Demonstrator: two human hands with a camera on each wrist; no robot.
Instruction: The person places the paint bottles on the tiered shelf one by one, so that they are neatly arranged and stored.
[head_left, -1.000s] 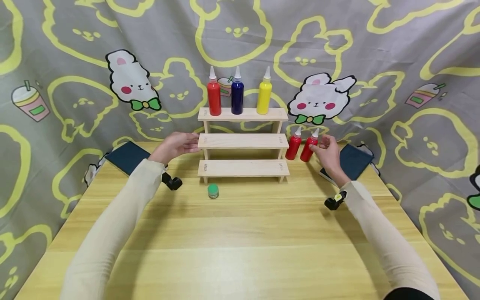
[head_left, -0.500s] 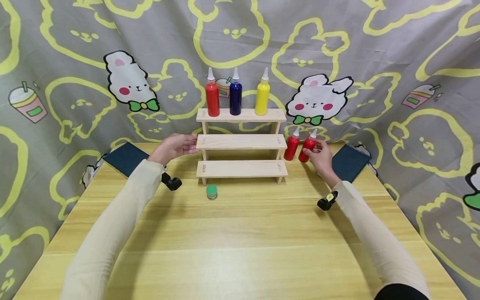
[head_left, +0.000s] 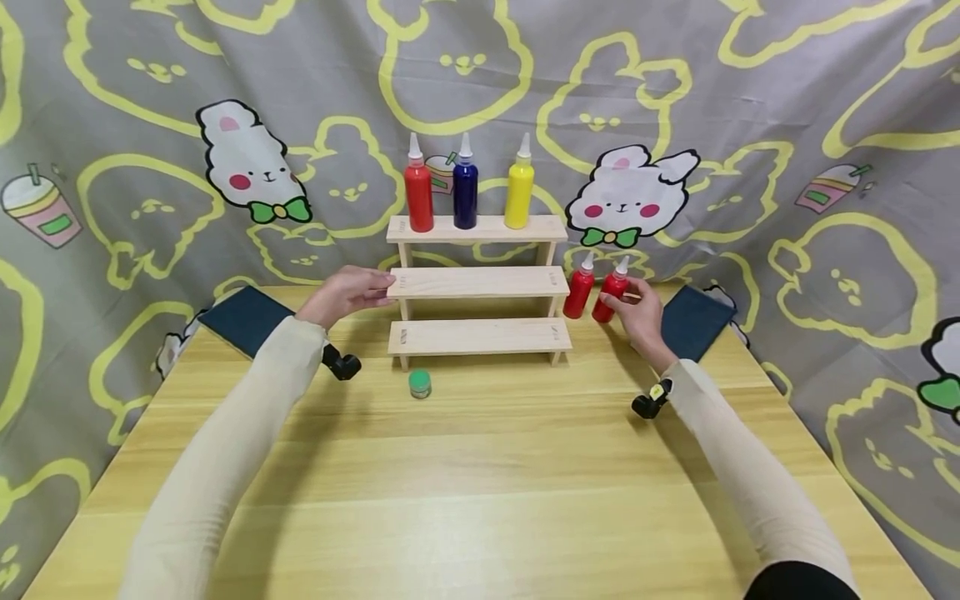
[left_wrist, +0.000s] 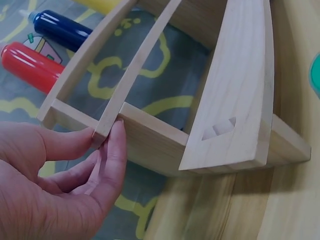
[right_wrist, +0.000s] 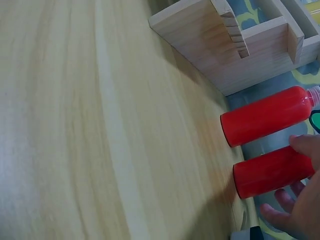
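Note:
A three-step wooden shelf stands on the table. My left hand pinches the left end of its middle board between thumb and fingers, as the left wrist view shows close up. To the right of the shelf, two red squeeze bottles with white pointed caps stand side by side. My right hand holds the outer red squeeze bottle, thumb on its near side, fingers round the far side. The inner red bottle stands between it and the shelf. Both held things are upright on the table.
On the top board stand a red bottle, a dark blue bottle and a yellow bottle. A small green-lidded jar sits before the shelf. Dark books lie at both sides; a patterned curtain hangs behind.
My right hand has moved left and its fingers have closed round the outer red squeeze bottle. The left hand stays at the shelf's end. The head view has shifted slightly.

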